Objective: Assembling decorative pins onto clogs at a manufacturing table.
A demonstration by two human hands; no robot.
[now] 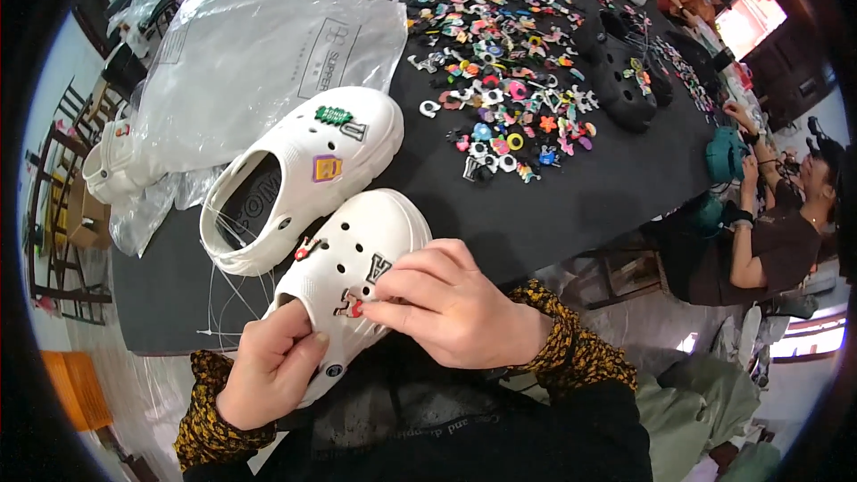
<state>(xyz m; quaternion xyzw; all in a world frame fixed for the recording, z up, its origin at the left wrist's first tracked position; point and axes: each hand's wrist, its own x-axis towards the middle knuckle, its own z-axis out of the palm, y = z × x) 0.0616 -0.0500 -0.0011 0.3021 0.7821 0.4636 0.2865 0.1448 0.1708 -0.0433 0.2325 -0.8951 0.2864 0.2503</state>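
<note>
Close to me is a white clog [357, 245] with vent holes, tilted with its toe away from me. My left hand [275, 361] grips it at the foot opening, fingers inside and thumb outside. My right hand [460, 308] lies over its upper, fingers closed at a red and white figure charm [349, 306]; the fingertips are partly hidden. A letter charm [378, 267] sits by the knuckles, and a small red charm [307, 248] is nearer the opening. Just beyond stands the matching white clog [366, 156], bearing a green charm [335, 115], a letter charm [354, 130] and a purple and yellow charm [327, 168].
Many loose colourful charms [513, 80] cover the far part of the black table [571, 205]. A clear plastic bag [241, 62] lies at left beside another white clog [116, 161]. Black clogs [620, 80] stand at right. Other people [786, 223] sit along the right side.
</note>
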